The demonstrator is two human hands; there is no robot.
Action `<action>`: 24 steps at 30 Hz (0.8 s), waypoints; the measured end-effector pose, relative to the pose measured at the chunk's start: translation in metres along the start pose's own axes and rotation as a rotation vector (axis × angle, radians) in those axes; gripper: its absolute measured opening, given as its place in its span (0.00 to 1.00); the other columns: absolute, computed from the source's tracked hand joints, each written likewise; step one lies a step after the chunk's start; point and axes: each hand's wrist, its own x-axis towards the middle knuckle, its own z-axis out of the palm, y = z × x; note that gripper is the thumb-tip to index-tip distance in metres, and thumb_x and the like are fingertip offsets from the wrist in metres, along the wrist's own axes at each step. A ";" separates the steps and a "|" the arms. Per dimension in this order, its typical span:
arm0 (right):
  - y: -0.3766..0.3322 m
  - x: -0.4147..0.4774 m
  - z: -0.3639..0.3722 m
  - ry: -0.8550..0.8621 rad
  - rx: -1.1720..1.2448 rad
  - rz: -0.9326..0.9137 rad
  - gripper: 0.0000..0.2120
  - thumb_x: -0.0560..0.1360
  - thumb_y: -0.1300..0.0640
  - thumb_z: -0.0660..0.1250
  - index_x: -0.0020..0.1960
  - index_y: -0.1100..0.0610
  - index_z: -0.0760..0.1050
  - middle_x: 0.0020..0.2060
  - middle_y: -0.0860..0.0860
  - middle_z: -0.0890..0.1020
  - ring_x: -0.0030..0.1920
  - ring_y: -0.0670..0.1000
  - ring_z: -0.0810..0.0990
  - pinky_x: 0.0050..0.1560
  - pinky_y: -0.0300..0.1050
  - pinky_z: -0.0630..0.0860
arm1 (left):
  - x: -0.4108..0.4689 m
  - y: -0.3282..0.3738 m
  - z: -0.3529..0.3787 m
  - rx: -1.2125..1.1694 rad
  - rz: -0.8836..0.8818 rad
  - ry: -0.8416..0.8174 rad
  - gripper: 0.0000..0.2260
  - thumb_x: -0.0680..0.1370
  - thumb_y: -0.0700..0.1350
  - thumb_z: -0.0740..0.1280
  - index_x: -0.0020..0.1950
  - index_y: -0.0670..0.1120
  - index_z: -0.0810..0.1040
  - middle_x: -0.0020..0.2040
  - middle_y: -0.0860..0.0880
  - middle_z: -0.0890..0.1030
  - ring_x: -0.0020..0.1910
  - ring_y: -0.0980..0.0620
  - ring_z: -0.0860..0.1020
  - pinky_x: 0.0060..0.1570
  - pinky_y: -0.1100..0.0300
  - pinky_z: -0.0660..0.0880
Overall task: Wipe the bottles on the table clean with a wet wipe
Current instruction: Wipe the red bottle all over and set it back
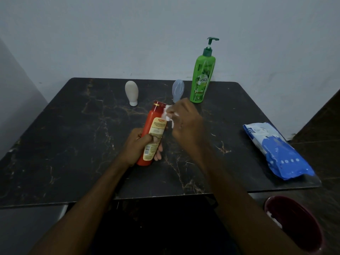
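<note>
My left hand grips the lower body of an orange bottle with a cream label, held tilted above the middle of the dark marble table. My right hand pinches a crumpled white wet wipe against the bottle's upper right side, near its red cap. A beige squeeze bottle stands cap-down at the back left. A translucent blue squeeze bottle stands behind my right hand, its lower part hidden. A tall green pump bottle stands at the back right.
A blue pack of wet wipes lies at the table's right edge. A dark red bin with white scraps inside stands on the floor at the lower right. A pale wall runs behind the table.
</note>
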 end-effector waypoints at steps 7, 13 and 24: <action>0.002 -0.002 -0.010 0.184 0.228 0.153 0.03 0.75 0.63 0.71 0.48 0.59 0.79 0.48 0.52 0.80 0.47 0.40 0.75 0.44 0.26 0.72 | 0.002 -0.001 -0.002 -0.017 -0.029 -0.055 0.22 0.74 0.47 0.67 0.65 0.37 0.76 0.40 0.34 0.81 0.33 0.37 0.80 0.35 0.49 0.80; 0.007 -0.010 0.003 0.080 0.204 0.188 0.06 0.75 0.68 0.68 0.49 0.60 0.79 0.49 0.57 0.79 0.49 0.52 0.79 0.47 0.44 0.78 | -0.001 0.001 -0.004 0.040 -0.003 -0.012 0.24 0.72 0.47 0.68 0.63 0.34 0.76 0.41 0.35 0.82 0.33 0.38 0.80 0.37 0.48 0.79; 0.018 -0.009 -0.056 -0.019 0.563 0.442 0.11 0.76 0.59 0.71 0.58 0.56 0.82 0.53 0.47 0.84 0.53 0.43 0.82 0.53 0.41 0.81 | -0.006 0.010 0.000 0.724 0.330 0.226 0.15 0.71 0.44 0.71 0.58 0.48 0.77 0.43 0.51 0.80 0.40 0.55 0.78 0.42 0.66 0.73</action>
